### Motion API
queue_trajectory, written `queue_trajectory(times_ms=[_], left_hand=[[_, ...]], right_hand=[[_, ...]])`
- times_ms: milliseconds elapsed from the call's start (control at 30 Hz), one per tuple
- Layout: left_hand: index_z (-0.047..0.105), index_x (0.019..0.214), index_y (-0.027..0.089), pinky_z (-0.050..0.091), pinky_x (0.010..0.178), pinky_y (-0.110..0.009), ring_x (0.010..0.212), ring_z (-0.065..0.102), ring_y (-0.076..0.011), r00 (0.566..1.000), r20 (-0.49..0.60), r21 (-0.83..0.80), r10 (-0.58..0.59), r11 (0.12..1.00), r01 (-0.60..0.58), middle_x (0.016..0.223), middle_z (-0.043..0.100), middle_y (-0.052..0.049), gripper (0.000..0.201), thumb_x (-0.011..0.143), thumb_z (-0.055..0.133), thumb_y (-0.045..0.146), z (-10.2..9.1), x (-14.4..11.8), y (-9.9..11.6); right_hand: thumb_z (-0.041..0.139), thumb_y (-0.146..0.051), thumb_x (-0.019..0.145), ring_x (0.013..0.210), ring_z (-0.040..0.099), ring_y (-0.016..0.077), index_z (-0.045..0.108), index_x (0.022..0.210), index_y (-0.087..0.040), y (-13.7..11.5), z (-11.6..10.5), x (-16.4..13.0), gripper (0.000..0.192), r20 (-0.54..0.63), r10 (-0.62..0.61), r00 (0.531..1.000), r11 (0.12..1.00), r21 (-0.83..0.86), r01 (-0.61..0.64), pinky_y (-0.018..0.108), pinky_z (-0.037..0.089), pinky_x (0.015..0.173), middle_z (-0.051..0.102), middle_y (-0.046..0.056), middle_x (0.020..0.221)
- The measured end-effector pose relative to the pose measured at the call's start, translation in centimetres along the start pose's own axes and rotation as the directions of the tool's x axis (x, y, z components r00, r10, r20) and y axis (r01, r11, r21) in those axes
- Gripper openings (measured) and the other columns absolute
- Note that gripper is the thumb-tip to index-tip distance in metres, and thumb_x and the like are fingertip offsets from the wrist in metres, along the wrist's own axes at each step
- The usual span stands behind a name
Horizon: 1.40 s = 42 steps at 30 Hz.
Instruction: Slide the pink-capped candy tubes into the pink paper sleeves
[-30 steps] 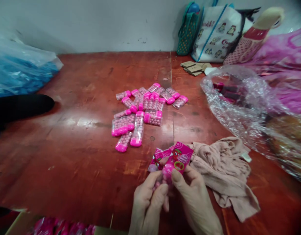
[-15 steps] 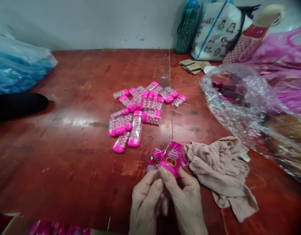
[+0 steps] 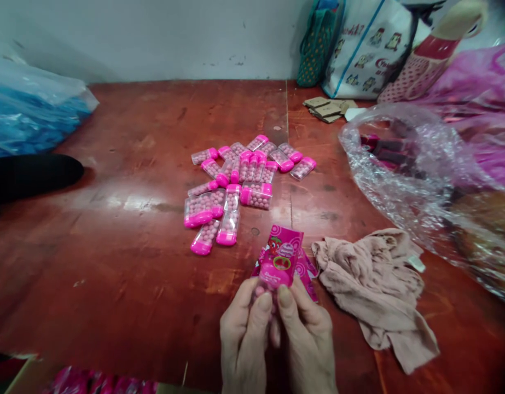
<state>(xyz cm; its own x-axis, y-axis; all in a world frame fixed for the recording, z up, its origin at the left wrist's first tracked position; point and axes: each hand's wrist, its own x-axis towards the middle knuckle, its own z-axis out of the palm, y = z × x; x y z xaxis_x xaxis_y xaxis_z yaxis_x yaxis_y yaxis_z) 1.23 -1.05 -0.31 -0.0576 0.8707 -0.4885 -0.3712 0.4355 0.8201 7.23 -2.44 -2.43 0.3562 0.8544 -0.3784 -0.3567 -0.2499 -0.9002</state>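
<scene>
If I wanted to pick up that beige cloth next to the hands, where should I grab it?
Probably pinch the bunched folds at the top of the beige cloth, coming straight down from above. It lies crumpled and flat on the red table, so the raised wrinkles give your fingers something to catch. Its left edge sits close to the pink sleeve that the hands hold.

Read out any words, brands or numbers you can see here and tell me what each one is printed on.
White tote bag, top edge: blue lettering, cut off and blurred, something like "odd"; not surely readable.
Same bag, lower right: a red mark starting with "C"; the rest is blurred.
Pink sleeve, held by the left hand and right hand: a printed logo, too blurred to read.
Candy cases: no text visible.
</scene>
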Motion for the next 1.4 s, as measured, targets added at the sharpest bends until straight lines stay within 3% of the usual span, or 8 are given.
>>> queue_trajectory(times_ms=[100, 233, 400, 567, 700, 867, 1133, 1400], left_hand=[[0.057, 0.070, 0.015, 0.024, 0.037, -0.016, 0.040, 0.032, -0.0043, 0.992, 0.099, -0.005, -0.077, 0.997, 0.078, 0.052, 0.046, 0.004, 0.018, 0.076, 0.061, 0.032, -0.3, 0.4, 0.2], [0.058, 0.071, 0.013, 0.023, 0.037, -0.016, 0.038, 0.033, -0.0034, 0.973, 0.164, 0.055, -0.160, 0.987, 0.153, 0.053, 0.051, 0.001, 0.021, 0.076, 0.060, 0.034, -0.3, 0.3, -0.2], [0.063, 0.083, 0.015, 0.027, 0.039, -0.017, 0.042, 0.034, -0.0058, 0.997, 0.032, 0.101, -0.073, 0.992, 0.070, 0.051, 0.042, 0.005, 0.024, 0.075, 0.062, 0.038, 0.1, -0.5, -1.1], [0.064, 0.086, 0.015, 0.032, 0.043, -0.019, 0.043, 0.038, -0.0068, 0.998, -0.029, 0.030, -0.064, 0.997, 0.065, 0.054, 0.046, 0.004, 0.022, 0.073, 0.064, 0.034, 0.3, -0.6, -1.2], [0.063, 0.086, 0.014, 0.024, 0.037, -0.016, 0.037, 0.031, -0.0044, 0.987, 0.023, -0.003, -0.159, 0.987, 0.159, 0.045, 0.039, 0.007, 0.028, 0.073, 0.064, 0.038, 0.3, -0.1, -1.0], [0.061, 0.074, 0.012, 0.024, 0.034, -0.015, 0.035, 0.036, -0.0032, 0.981, 0.096, 0.063, -0.171, 0.984, 0.165, 0.053, 0.056, -0.001, 0.024, 0.075, 0.062, 0.036, -0.2, 0.4, -0.7], [0.058, 0.101, 0.013, 0.037, 0.036, -0.019, 0.042, 0.054, -0.0111, 0.951, 0.280, 0.141, -0.128, 0.986, 0.091, 0.065, 0.064, -0.005, 0.035, 0.075, 0.060, 0.037, -0.7, 0.8, -0.7], [0.055, 0.062, 0.013, 0.027, 0.034, -0.013, 0.035, 0.035, -0.0031, 0.983, 0.052, 0.092, -0.174, 0.981, 0.168, 0.048, 0.050, 0.003, 0.025, 0.076, 0.060, 0.034, 0.7, 0.5, -1.3]], right_hand=[[0.069, -0.044, 0.070, 0.062, 0.059, 0.0146, 0.066, 0.092, -0.019, -0.7, -1.1, 1.0, 0.032, 0.090, 0.046, 0.995, 0.987, 0.149, -0.059, 0.020, 0.048, 0.047, 0.064, 0.003, 0.070], [0.071, -0.034, 0.071, 0.047, 0.053, 0.0079, 0.065, 0.079, -0.017, -1.6, -1.3, 1.7, 0.020, 0.092, 0.106, 0.990, 0.966, 0.228, -0.124, 0.016, 0.047, 0.043, 0.063, -0.001, 0.063], [0.070, -0.038, 0.071, 0.033, 0.044, 0.0060, 0.066, 0.076, -0.016, -1.2, 0.0, 1.1, 0.023, -0.031, 0.172, 0.985, 0.961, 0.227, -0.160, 0.014, 0.031, 0.025, 0.064, -0.001, 0.056], [0.070, -0.037, 0.070, 0.043, 0.054, 0.0100, 0.068, 0.081, -0.016, -0.5, 0.6, 0.7, 0.024, -0.078, 0.146, 0.986, 0.971, 0.201, -0.128, 0.017, 0.038, 0.032, 0.071, 0.004, 0.068], [0.071, -0.034, 0.069, 0.044, 0.055, 0.0099, 0.067, 0.084, -0.017, -1.4, -0.6, 1.5, 0.023, 0.084, 0.173, 0.981, 0.970, 0.160, -0.184, 0.017, 0.041, 0.035, 0.071, 0.003, 0.071], [0.070, -0.034, 0.072, 0.063, 0.061, 0.0135, 0.066, 0.088, -0.016, -2.1, -2.5, 3.1, 0.025, 0.134, 0.069, 0.989, 0.978, 0.184, -0.093, 0.022, 0.050, 0.059, 0.068, 0.003, 0.073], [0.060, -0.037, 0.081, 0.042, 0.036, 0.0053, 0.054, 0.063, -0.017, -2.0, -2.2, 2.6, 0.027, 0.087, 0.074, 0.993, 0.991, 0.108, -0.083, 0.016, 0.033, 0.041, 0.047, -0.006, 0.051], [0.056, -0.038, 0.083, 0.034, 0.030, 0.0043, 0.041, 0.056, -0.019, -1.0, -1.2, 2.1, 0.037, -0.002, 0.107, 0.994, 0.970, 0.220, -0.104, 0.015, 0.023, 0.033, 0.034, -0.010, 0.040]])
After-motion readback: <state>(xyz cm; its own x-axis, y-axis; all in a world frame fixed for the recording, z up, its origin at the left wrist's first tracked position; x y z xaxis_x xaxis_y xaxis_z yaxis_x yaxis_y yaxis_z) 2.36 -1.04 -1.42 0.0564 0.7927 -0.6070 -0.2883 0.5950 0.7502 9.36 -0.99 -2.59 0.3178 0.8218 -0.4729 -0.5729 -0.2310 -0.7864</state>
